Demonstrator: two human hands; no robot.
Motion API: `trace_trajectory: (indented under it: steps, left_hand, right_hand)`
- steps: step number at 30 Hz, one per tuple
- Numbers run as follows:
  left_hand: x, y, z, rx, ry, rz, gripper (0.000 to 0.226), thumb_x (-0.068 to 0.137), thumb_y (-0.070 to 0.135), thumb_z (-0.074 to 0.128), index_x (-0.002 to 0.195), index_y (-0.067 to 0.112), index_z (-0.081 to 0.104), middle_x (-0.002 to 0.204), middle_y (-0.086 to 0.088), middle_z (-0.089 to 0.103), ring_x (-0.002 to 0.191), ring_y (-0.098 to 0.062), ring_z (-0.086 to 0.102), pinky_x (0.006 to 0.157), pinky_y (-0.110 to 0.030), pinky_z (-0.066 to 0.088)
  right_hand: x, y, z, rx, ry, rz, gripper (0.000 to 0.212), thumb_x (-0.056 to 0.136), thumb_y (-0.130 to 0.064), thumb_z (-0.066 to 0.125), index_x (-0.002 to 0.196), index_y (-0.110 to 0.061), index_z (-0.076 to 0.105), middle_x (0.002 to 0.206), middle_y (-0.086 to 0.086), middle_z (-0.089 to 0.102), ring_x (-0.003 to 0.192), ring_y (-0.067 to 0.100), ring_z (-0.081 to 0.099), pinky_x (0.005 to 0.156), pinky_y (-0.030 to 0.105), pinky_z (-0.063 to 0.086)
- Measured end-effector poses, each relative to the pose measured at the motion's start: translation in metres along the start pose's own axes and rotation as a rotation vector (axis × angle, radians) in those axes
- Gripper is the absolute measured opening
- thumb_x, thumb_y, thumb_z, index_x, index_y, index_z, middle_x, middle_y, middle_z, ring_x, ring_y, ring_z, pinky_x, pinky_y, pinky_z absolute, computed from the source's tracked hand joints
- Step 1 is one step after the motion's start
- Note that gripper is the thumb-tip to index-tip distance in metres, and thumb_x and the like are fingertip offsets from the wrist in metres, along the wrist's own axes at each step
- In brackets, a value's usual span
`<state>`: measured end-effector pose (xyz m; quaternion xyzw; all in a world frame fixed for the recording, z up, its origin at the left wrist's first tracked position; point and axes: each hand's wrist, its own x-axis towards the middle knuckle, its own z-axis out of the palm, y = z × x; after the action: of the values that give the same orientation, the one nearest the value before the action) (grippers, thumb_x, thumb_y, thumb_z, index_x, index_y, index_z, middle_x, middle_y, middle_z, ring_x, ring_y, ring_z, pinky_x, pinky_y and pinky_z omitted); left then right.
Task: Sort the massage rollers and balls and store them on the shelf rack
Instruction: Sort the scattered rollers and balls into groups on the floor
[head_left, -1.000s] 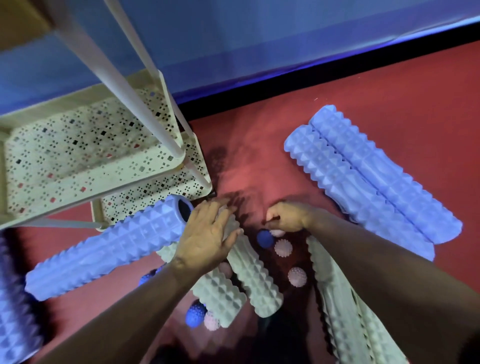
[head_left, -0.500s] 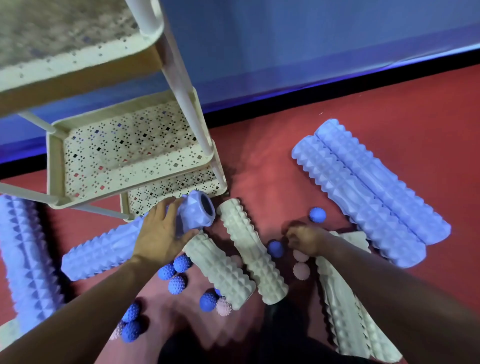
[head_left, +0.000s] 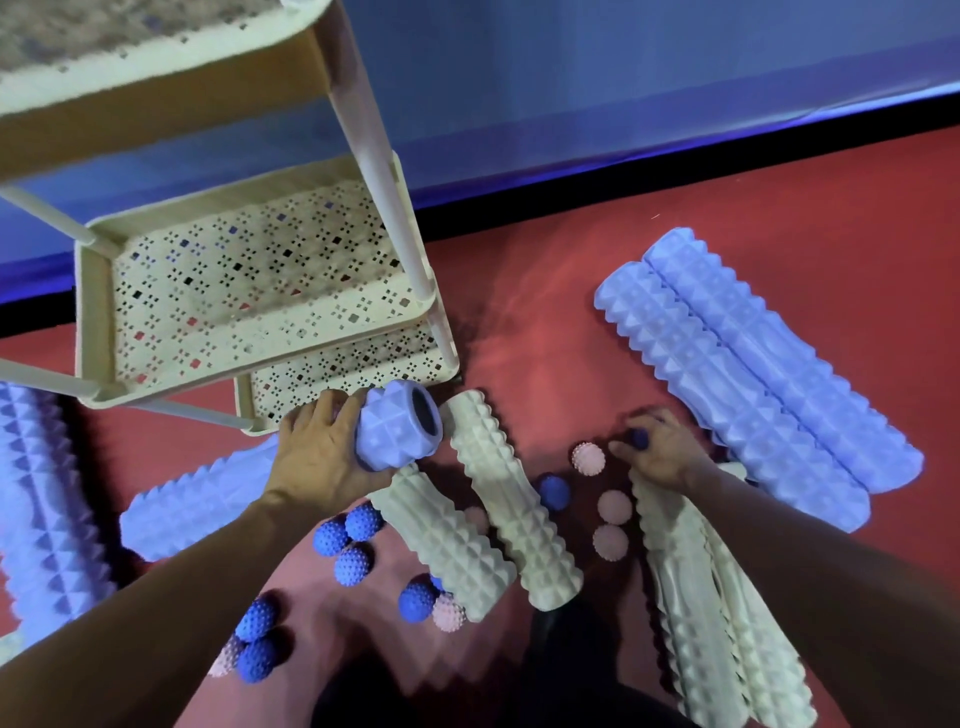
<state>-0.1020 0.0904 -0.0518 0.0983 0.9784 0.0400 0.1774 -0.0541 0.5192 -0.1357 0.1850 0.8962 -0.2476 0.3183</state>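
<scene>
Lavender ridged foam roller (head_left: 260, 483), its hollow end raised just in front of the cream perforated shelf rack (head_left: 260, 291), is gripped near that end by the left hand (head_left: 317, 457), fingers curled over the top; its far end seems to rest on the red floor (head_left: 545, 322). Lifted from one end like this, the long roller could swing and knock the cream ridged foam roller (head_left: 511, 499) touching it, or scatter the blue spiky balls (head_left: 348, 540) just behind the hand. It might also catch the rack's lower tray rim. The right hand (head_left: 660, 457), well right of the rack, reaches forward palm down with fingers closed round a small blue spiky ball (head_left: 638, 439); a pink spiky ball (head_left: 588, 459) sits just beside its fingertips and could roll away if nudged
</scene>
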Motion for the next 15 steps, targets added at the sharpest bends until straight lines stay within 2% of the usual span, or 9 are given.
trace_trajectory:
  steps: [1, 3, 5, 7, 8, 9, 10, 12, 15]
  left_hand:
    - [-0.001, 0.003, -0.002, -0.057, 0.008, 0.014, 0.106, 0.053, 0.079, 0.054, 0.141, 0.021, 0.044, 0.118, -0.005, 0.047, 0.104, -0.035, 0.052, 0.094, -0.05, 0.044]
    - [-0.001, 0.015, -0.009, -0.051, 0.018, 0.053, 0.103, 0.054, 0.075, 0.056, 0.142, 0.022, 0.044, 0.118, -0.006, 0.045, 0.103, -0.033, 0.05, 0.089, -0.049, 0.047]
    - [-0.002, 0.034, -0.017, 0.024, 0.017, 0.121, 0.102, 0.054, 0.072, 0.059, 0.143, 0.024, 0.044, 0.118, -0.004, 0.043, 0.106, -0.031, 0.046, 0.09, -0.047, 0.043]
    - [-0.006, 0.057, -0.026, 0.06, 0.033, 0.202, 0.098, 0.054, 0.071, 0.06, 0.139, 0.026, 0.046, 0.115, -0.003, 0.042, 0.104, -0.029, 0.046, 0.087, -0.046, 0.041]
    - [-0.008, 0.069, -0.031, 0.07, 0.042, 0.242, 0.095, 0.054, 0.071, 0.06, 0.136, 0.026, 0.047, 0.115, -0.003, 0.043, 0.104, -0.029, 0.046, 0.085, -0.045, 0.041]
    - [-0.011, 0.082, -0.037, 0.073, 0.05, 0.276, 0.093, 0.054, 0.072, 0.058, 0.134, 0.025, 0.048, 0.115, -0.003, 0.043, 0.103, -0.029, 0.047, 0.083, -0.044, 0.04]
    - [-0.014, 0.093, -0.042, 0.074, 0.054, 0.31, 0.093, 0.055, 0.073, 0.057, 0.134, 0.025, 0.047, 0.116, -0.004, 0.044, 0.103, -0.029, 0.047, 0.083, -0.043, 0.04]
    - [-0.022, 0.117, -0.051, 0.081, 0.04, 0.385, 0.099, 0.058, 0.078, 0.054, 0.14, 0.024, 0.042, 0.12, -0.005, 0.043, 0.106, -0.03, 0.045, 0.085, -0.044, 0.041]
    - [-0.037, 0.154, -0.063, 0.078, 0.008, 0.509, 0.103, 0.059, 0.078, 0.055, 0.145, 0.025, 0.036, 0.122, -0.004, 0.041, 0.109, -0.028, 0.045, 0.088, -0.045, 0.042]
  right_hand:
    - [-0.002, -0.006, 0.001, 0.039, 0.015, -0.048, 0.049, 0.09, -0.043, 0.072, 0.132, -0.02, 0.062, 0.142, 0.007, 0.048, 0.131, 0.023, 0.05, 0.113, 0.023, 0.028]
    - [-0.004, -0.017, 0.003, 0.22, 0.006, -0.107, 0.037, 0.091, -0.028, 0.074, 0.124, -0.013, 0.066, 0.127, 0.007, 0.062, 0.113, 0.019, 0.06, 0.093, 0.003, 0.036]
    - [-0.01, -0.03, 0.004, 0.343, -0.057, -0.132, 0.032, 0.092, -0.019, 0.072, 0.122, -0.009, 0.067, 0.111, 0.004, 0.069, 0.099, 0.016, 0.065, 0.077, -0.002, 0.039]
    - [-0.019, -0.042, 0.003, 0.394, -0.084, -0.162, 0.028, 0.096, -0.02, 0.067, 0.122, -0.011, 0.068, 0.105, 0.001, 0.07, 0.091, 0.011, 0.065, 0.083, 0.007, 0.047]
    - [-0.024, -0.047, 0.001, 0.458, -0.082, -0.154, 0.025, 0.098, -0.021, 0.064, 0.121, -0.013, 0.068, 0.107, 0.003, 0.071, 0.091, 0.012, 0.066, 0.089, 0.019, 0.052]
    - [-0.029, -0.051, -0.003, 0.557, -0.084, -0.122, 0.023, 0.1, -0.023, 0.061, 0.12, -0.015, 0.067, 0.111, 0.006, 0.072, 0.092, 0.015, 0.067, 0.088, 0.028, 0.055]
    - [-0.035, -0.055, -0.009, 0.685, -0.112, -0.077, 0.024, 0.101, -0.028, 0.059, 0.121, -0.017, 0.065, 0.117, 0.008, 0.072, 0.094, 0.017, 0.069, 0.084, 0.031, 0.056]
    - [-0.048, -0.063, -0.026, 0.913, -0.286, 0.006, 0.039, 0.098, -0.045, 0.059, 0.125, -0.018, 0.065, 0.122, 0.008, 0.072, 0.099, 0.021, 0.072, 0.083, 0.034, 0.057]
    - [-0.067, -0.075, -0.06, 1.042, -0.633, 0.01, 0.065, 0.088, -0.064, 0.062, 0.128, -0.013, 0.067, 0.122, 0.009, 0.07, 0.106, 0.024, 0.069, 0.093, 0.042, 0.056]
